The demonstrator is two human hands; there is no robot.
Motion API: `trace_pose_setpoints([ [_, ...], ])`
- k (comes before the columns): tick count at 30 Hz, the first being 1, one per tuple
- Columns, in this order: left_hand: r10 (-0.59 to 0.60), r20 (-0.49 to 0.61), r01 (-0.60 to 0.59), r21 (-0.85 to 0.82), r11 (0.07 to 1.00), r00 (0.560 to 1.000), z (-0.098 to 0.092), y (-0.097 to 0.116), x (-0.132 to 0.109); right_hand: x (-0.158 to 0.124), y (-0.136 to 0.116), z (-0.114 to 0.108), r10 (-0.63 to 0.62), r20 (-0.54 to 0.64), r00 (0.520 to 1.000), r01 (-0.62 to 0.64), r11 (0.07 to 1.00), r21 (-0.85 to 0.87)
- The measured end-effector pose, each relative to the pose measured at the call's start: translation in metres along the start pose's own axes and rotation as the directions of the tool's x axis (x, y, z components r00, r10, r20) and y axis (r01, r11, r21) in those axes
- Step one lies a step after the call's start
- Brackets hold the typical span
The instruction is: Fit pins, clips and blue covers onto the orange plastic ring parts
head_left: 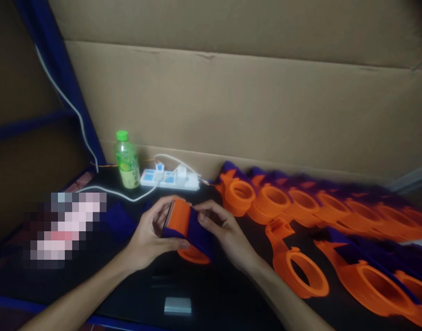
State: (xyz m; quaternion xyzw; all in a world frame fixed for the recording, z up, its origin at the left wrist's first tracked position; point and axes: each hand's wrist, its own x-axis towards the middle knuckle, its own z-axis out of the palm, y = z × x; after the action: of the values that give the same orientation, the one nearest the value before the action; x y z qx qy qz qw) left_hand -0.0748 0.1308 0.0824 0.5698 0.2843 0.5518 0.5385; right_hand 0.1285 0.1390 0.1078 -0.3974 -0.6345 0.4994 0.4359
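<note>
My left hand [144, 236] is closed around an orange and dark-blue tape dispenser [179, 218], its thumb across the blue side. A toothed cutting edge runs along the dispenser's left side, and an orange ring part shows underneath. My right hand [228, 234] is closed at the dispenser's right edge, thumb and forefinger pinched near its upper corner. Whether a small part sits between those fingertips I cannot tell. A flat silvery piece [177, 305] lies on the black table below my hands. Nearest my right forearm is a loose orange dispenser frame [309, 289] with a round ring.
Several orange and blue tape dispensers [273, 196] stand in a row along the cardboard wall [231, 101], with more [379, 285] at the right front. A white power strip [169, 180] with cables and a green-capped bottle [128, 163] stand behind my hands. A blurred patch covers the left.
</note>
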Motion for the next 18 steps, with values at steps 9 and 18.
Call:
trace_pose_setpoints([
  [9,-0.167,-0.333,0.077,-0.268,0.960,0.928,0.000,-0.013,0.004,-0.032,0.001,0.016,-0.369,0.108,0.923,0.288,0.477,-0.830],
  [18,-0.211,-0.151,0.138,-0.392,0.910,0.966,-0.002,-0.015,0.007,-0.106,-0.025,-0.071,-0.439,-0.172,0.882,-0.064,0.250,-0.966],
])
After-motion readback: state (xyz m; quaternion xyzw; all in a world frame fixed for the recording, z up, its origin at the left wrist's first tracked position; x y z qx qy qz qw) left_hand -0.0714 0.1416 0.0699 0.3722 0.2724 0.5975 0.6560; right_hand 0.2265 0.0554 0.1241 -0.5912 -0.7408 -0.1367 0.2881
